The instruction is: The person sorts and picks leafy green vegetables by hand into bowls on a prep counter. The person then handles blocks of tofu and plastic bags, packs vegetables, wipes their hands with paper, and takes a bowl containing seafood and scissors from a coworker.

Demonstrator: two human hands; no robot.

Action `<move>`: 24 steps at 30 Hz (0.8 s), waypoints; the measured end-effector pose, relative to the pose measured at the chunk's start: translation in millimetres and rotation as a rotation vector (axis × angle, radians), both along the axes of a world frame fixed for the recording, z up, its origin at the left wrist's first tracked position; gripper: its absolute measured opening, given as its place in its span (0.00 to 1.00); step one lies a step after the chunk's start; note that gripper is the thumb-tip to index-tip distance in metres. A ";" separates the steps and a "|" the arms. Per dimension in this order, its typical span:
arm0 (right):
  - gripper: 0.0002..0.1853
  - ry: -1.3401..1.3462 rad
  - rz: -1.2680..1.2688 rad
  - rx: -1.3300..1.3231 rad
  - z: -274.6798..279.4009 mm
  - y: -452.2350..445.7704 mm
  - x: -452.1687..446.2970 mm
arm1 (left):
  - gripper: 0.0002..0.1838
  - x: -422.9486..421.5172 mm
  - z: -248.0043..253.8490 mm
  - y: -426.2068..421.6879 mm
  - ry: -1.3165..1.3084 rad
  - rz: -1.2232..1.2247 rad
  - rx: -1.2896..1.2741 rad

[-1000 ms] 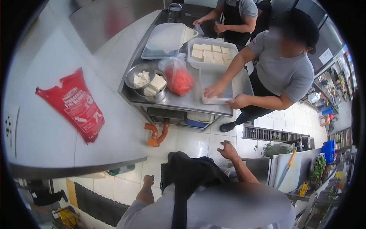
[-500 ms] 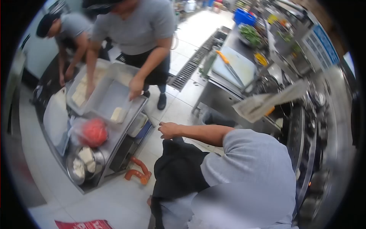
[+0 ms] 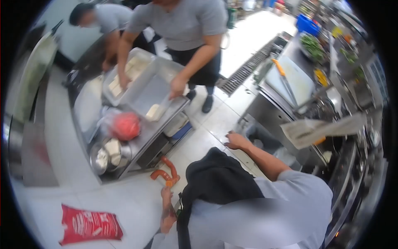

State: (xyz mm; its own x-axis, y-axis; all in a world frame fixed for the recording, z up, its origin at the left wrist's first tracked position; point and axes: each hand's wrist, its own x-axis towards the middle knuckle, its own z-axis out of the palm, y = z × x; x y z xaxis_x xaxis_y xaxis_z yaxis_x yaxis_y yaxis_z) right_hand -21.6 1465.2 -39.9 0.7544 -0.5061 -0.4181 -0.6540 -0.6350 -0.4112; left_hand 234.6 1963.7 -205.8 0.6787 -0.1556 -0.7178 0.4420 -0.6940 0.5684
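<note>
Left of the left hand (image 3: 166, 193), grip too blurred to tell: red bag (image 3: 91, 224).

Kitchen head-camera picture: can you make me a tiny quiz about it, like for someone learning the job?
1. Multiple choice: what lies on the white rectangular cutting board?
A) a round metal bowl
B) a long knife with an orange-yellow handle
C) a black cloth apron

2. True or false: the camera wearer's bare right hand is holding that knife.

3. Which of the wearer's hands appears nearer to the orange, bent pipe in this picture?

Key: 1. B. 2. False; the knife lies apart from that hand. 3. The left hand.
</note>
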 end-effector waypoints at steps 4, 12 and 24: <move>0.27 -0.121 -0.082 -0.042 20.7 -33.6 -22.9 | 0.16 -4.4 26.5 -49.1 0.077 0.069 0.018; 0.26 -0.045 -0.336 0.037 66.3 -100.4 -157.5 | 0.17 -53.0 41.8 -164.6 -0.420 -0.556 0.081; 0.25 -0.077 -0.898 0.067 52.1 -64.6 -374.3 | 0.19 -188.1 197.1 -643.5 -0.545 -1.011 -0.614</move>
